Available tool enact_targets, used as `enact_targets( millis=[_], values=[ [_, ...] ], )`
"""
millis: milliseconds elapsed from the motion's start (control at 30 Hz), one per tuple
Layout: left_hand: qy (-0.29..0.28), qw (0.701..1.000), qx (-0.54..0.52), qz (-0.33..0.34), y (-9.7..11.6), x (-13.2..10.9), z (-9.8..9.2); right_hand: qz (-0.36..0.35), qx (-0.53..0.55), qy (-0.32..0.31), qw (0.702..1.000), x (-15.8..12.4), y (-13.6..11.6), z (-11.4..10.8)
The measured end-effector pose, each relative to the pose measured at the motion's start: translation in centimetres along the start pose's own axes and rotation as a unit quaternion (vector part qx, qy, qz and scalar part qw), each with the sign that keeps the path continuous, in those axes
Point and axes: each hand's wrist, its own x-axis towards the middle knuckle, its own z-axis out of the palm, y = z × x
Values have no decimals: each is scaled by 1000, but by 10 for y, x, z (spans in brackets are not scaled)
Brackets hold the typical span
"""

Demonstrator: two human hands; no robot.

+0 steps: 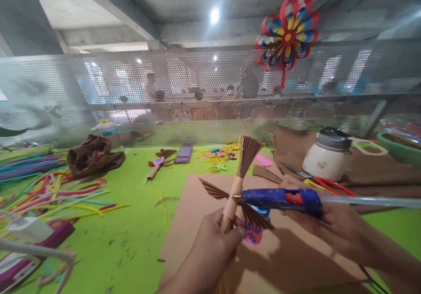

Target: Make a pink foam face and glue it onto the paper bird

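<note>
Upright in my left hand is a brown paper figure, a rolled tube with a pleated fan on top and pleated wings at its sides. My left fingers wrap round its lower part. A pink paper face with drawn eyes hangs beside my left thumb. My right hand grips a blue glue gun, a clear glue stick coming out of its back. The gun's nozzle touches, or nearly touches, the tube near the left wing's base. Beneath both hands lies a cardboard sheet.
Colourful pipe cleaners and a purple power strip lie left on the green table. Another paper figure, paper cut-outs, scissors and a white jar stand or lie farther back, before a perforated screen.
</note>
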Motion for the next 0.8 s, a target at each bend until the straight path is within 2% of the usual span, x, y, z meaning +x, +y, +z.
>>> enact_targets(
  millis=[67, 200, 333, 467, 667, 800],
  values=[
    [3, 1000, 2, 2, -2, 2, 0, -5, 15, -12, 1000, 1, -3, -1],
    [4, 1000, 5, 5, -7, 5, 0, -14, -12, 14, 1000, 3, -5, -2],
    [8, 1000, 11, 14, -12, 6, 0, -27, -30, 10, 999, 1, -3, -1],
    [11, 999, 17, 24, -13, 8, -1, -27, -59, 41, 997, -1, 2, -1],
    [9, 999, 36, 34, -14, 10, -2, -32, -100, 0, 994, 2, -2, -1],
    [19, 998, 42, 31, -12, 10, -1, -32, -97, 11, 995, 1, -3, -1]
  ],
)
